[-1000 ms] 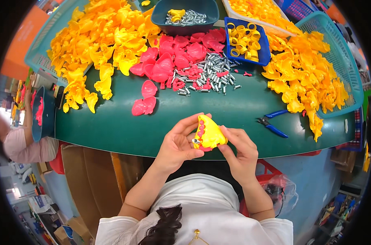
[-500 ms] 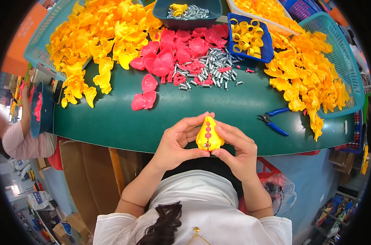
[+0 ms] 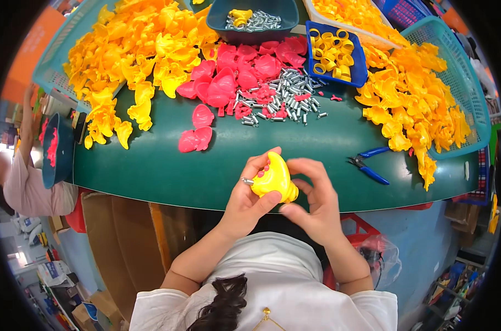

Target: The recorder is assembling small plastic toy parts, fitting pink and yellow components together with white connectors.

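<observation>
Above the near edge of the table, my left hand (image 3: 244, 199) is closed around a yellow plastic toy piece (image 3: 276, 181), a rounded shell with a curved, pointed top. Pink parts show along its left side, and a small silver spring (image 3: 247, 181) sticks out there. My thumb presses the shell's lower front. Just to the right, my right hand (image 3: 320, 201) is open with curved fingers apart. It seems to hold nothing; whether a fingertip touches the shell I cannot tell.
Yellow shells lie heaped at left (image 3: 110, 71) and right (image 3: 421, 105). Pink shells (image 3: 223, 85) and silver springs (image 3: 294, 91) sit between. Blue-handled cutters (image 3: 366, 164) rest at right. Behind stand a blue tray (image 3: 356, 77) of yellow rings and a dark bin (image 3: 253, 33). Another person's arm (image 3: 27, 124) is at far left.
The toy piece has turned so its pink-dotted front faces left. My right hand has let go and moved slightly right; my left hand keeps hold.
</observation>
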A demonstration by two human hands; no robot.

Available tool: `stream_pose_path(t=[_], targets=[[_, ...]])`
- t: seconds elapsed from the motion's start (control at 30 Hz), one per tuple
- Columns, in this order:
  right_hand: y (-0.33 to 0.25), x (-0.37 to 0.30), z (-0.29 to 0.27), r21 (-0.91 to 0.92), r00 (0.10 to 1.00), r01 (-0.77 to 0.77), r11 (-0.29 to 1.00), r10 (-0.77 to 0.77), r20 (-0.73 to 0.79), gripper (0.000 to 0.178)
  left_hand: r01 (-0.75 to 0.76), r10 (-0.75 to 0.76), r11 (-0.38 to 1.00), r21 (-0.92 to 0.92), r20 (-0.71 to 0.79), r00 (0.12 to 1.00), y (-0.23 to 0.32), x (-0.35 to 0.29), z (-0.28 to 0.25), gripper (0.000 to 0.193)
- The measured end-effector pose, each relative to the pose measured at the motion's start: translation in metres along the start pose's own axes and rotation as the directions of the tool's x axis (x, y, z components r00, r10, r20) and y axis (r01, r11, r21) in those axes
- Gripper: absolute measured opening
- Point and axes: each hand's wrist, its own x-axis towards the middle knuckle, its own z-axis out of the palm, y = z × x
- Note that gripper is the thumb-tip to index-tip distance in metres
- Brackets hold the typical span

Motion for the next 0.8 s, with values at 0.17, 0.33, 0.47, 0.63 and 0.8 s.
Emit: stream_pose_path(t=[0.17, 0.33, 0.47, 0.63, 0.8], targets=[[-0.003, 0.002, 0.006, 0.364, 0.967, -0.247, 0.898, 0.254, 0.029, 0.058, -0.073, 0.073, 0.997, -0.01, 0.021, 0.997, 0.007, 0.0, 0.0, 0.068], [-0.001, -0.001, 0.002, 0.075, 0.999, -0.053, 0.996, 0.053, -0.001, 0.06, -0.104, 0.117, 0.99, -0.09, 0.155, 0.981, 0.008, 0.009, -0.017, 0.061], [-0.004, 0.001, 0.001, -0.03, 1.0, 0.021, 0.999, -0.021, 0.012, 0.055, -0.127, 0.143, 0.984, -0.128, 0.118, 0.983, 0.004, 0.008, -0.019, 0.049], [-0.012, 0.007, -0.002, -0.133, 1.0, 0.009, 0.991, -0.005, 0.026, 0.05, -0.134, 0.15, 0.982, -0.131, 0.121, 0.981, 0.003, 0.01, -0.022, 0.055], [-0.016, 0.011, -0.004, -0.422, 0.965, 0.251, 0.871, -0.262, 0.032, 0.05, -0.135, 0.142, 0.989, -0.058, 0.152, 0.978, 0.016, 0.017, -0.013, 0.069]])
